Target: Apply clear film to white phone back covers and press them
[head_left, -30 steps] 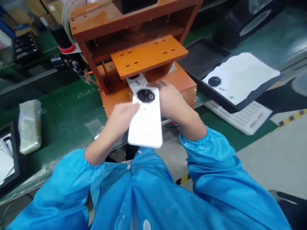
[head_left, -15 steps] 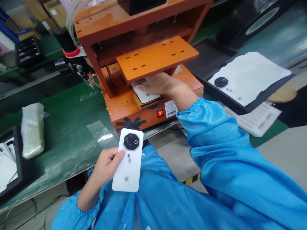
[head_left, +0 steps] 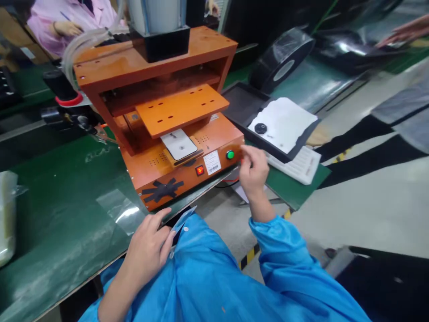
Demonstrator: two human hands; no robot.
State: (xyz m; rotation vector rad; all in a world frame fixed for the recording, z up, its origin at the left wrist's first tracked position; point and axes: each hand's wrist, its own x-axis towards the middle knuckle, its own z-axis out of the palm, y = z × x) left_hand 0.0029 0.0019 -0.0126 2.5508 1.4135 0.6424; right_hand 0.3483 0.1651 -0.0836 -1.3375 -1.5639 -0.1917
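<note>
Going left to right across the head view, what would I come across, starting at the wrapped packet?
Wrapped packet, left hand, held panel, red switch, label, green button, right hand, white rack.

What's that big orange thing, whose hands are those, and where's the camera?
The orange thing is a machine standing on a green table. The two bare hands belong to a person in blue. The camera is worn on that person's head, so we look down past their sleeves.

The left hand holds a thin panel, seen almost edge-on. The right hand is near the machine's green button; I can't see anything held in it. A white panel lies partly under the machine's orange plate. To the right, a black tray has a white sheet in it.
</note>
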